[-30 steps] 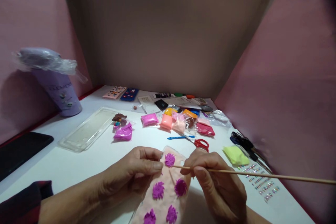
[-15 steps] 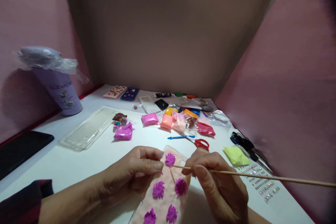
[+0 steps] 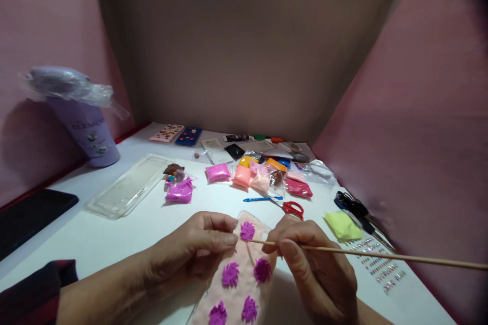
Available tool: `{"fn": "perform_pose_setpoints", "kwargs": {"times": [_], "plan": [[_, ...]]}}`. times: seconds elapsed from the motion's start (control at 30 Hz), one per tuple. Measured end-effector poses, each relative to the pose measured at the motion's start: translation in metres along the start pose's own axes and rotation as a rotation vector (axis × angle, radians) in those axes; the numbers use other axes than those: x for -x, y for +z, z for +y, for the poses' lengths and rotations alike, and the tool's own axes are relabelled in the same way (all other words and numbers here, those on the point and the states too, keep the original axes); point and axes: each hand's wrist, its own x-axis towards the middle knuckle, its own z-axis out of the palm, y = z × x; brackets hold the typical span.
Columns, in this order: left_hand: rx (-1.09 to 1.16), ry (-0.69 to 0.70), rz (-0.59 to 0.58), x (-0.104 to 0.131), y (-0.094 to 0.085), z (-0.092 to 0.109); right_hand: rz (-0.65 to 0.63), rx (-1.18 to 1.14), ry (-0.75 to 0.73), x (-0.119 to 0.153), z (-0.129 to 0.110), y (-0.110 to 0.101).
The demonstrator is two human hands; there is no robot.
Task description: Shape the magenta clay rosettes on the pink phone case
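Note:
My left hand (image 3: 206, 241) pinches the left edge of a phone case (image 3: 238, 292) coated in pale pink clay. Several purple clay flowers (image 3: 230, 274) with fringed edges sit on its surface. Between thumb and fingers of my right hand (image 3: 310, 264) is a thin wooden skewer (image 3: 366, 253), its long end reaching out to the right. The skewer's tip meets the lower edge of the top purple flower (image 3: 247, 231). The bottom of the case runs out of view.
Beyond my hands lie red scissors (image 3: 293, 209), a blue modelling tool (image 3: 263, 199) and several clay packets (image 3: 218, 172). A clear case (image 3: 129, 188), a black phone (image 3: 38, 218) and a purple tumbler (image 3: 89, 127) stand left. Rhinestone stickers (image 3: 381, 264) and a yellow packet (image 3: 343, 225) lie right.
My right hand has shifted very slightly left with the skewer, whose tip stays at the top flower's lower edge. The left hand and the case have hardly moved.

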Motion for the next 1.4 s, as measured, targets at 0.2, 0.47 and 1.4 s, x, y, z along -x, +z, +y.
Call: {"fn": "perform_pose_setpoints", "kwargs": {"times": [0.2, 0.47, 1.4], "plan": [[-0.002, -0.013, 0.007, 0.0008, 0.0026, 0.0026, -0.004, 0.008, -0.006, 0.0, 0.0016, -0.0017], [0.003, -0.02, 0.017, 0.0013, 0.0021, 0.0026, 0.02, 0.005, -0.01, 0.0004, 0.0006, 0.0], [-0.007, -0.013, 0.012, 0.0015, 0.0027, 0.0031, -0.001, 0.023, -0.02, -0.002, 0.0016, 0.0006]]}}
